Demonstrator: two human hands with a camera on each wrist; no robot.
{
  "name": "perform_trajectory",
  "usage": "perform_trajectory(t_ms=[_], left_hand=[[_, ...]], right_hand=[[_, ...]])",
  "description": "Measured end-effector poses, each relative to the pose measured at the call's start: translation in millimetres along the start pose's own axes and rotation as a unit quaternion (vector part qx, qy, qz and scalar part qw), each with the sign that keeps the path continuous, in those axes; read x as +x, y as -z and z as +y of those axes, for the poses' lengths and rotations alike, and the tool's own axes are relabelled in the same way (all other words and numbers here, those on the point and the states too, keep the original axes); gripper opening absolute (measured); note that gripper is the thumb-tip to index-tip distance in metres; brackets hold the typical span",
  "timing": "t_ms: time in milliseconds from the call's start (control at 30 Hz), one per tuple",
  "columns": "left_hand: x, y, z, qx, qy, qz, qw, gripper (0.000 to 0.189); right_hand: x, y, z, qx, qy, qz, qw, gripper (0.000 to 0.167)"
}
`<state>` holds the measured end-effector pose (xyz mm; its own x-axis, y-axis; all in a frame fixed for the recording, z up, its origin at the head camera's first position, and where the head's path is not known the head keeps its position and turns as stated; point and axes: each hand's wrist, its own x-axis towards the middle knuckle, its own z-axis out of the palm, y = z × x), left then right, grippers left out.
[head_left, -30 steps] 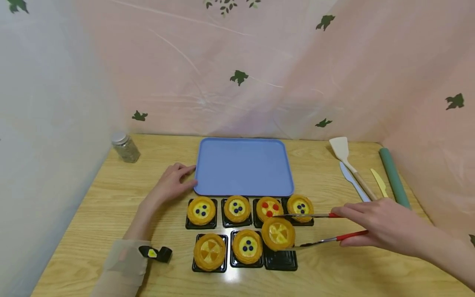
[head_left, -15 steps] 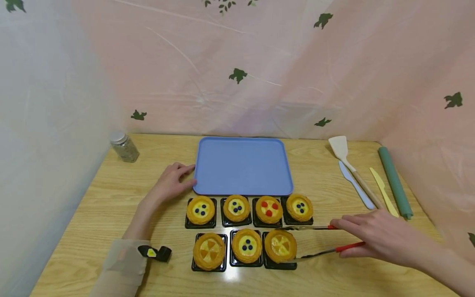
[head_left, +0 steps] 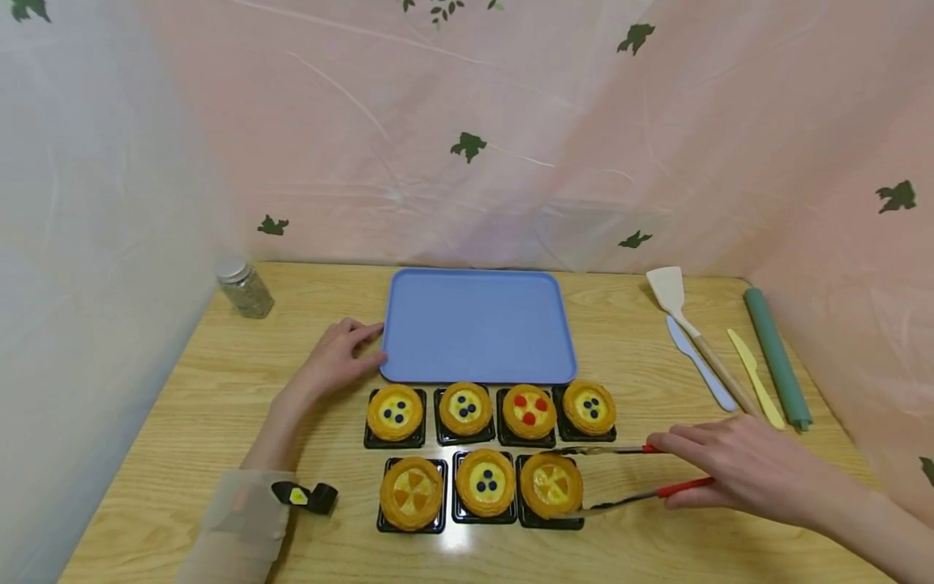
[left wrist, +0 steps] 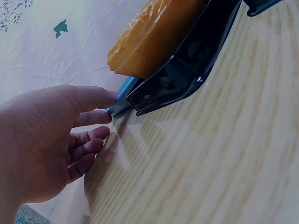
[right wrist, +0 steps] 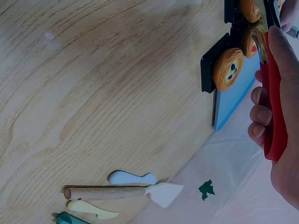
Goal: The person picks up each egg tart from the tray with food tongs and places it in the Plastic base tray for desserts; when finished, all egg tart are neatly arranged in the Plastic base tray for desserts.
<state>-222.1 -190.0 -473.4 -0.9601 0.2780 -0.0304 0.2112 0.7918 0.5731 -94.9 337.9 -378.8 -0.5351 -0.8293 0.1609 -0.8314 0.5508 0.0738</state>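
My right hand (head_left: 744, 466) holds red-handled tongs (right wrist: 275, 112), its thumb and fingers around the handles. The tong arms are spread on both sides of an egg tart (head_left: 551, 484) topped with orange pieces. This tart sits in the black square tray (head_left: 562, 523) at the right end of the near row. My left hand (head_left: 339, 357) has its thumb and fingertips against the left edge of the blue tray (head_left: 481, 324). In the left wrist view the other fingers of that hand (left wrist: 51, 140) are loosely bent and hold nothing.
Near the blue tray stand several tarts in black trays, among them a red-topped tart (head_left: 529, 411) and a blueberry tart (head_left: 485, 484). A spatula (head_left: 667, 289), blue knife (head_left: 700, 362), yellow knife (head_left: 755, 377) and green rolling pin (head_left: 777, 357) lie right. A jar (head_left: 248, 290) stands far left.
The orange-topped tart, held between the tongs above its black tray, has come down into it. The right hand moved slightly down and toward me with the tongs. My left hand has stayed put.
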Motion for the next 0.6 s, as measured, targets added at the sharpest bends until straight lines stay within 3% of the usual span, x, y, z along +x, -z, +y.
perform_trajectory(t_ms=[333, 600], left_hand=[[0.7, -0.7, -0.2, 0.002, -0.002, 0.002, 1.0, 0.058], [0.2, -0.2, 0.0, 0.0, -0.001, 0.002, 1.0, 0.058]], right_hand=[[-0.5, 0.0, -2.3, 0.003, -0.014, -0.008, 0.9999, 0.053], [-1.0, -1.6, -1.7, 0.006, -0.009, 0.009, 0.9999, 0.054]])
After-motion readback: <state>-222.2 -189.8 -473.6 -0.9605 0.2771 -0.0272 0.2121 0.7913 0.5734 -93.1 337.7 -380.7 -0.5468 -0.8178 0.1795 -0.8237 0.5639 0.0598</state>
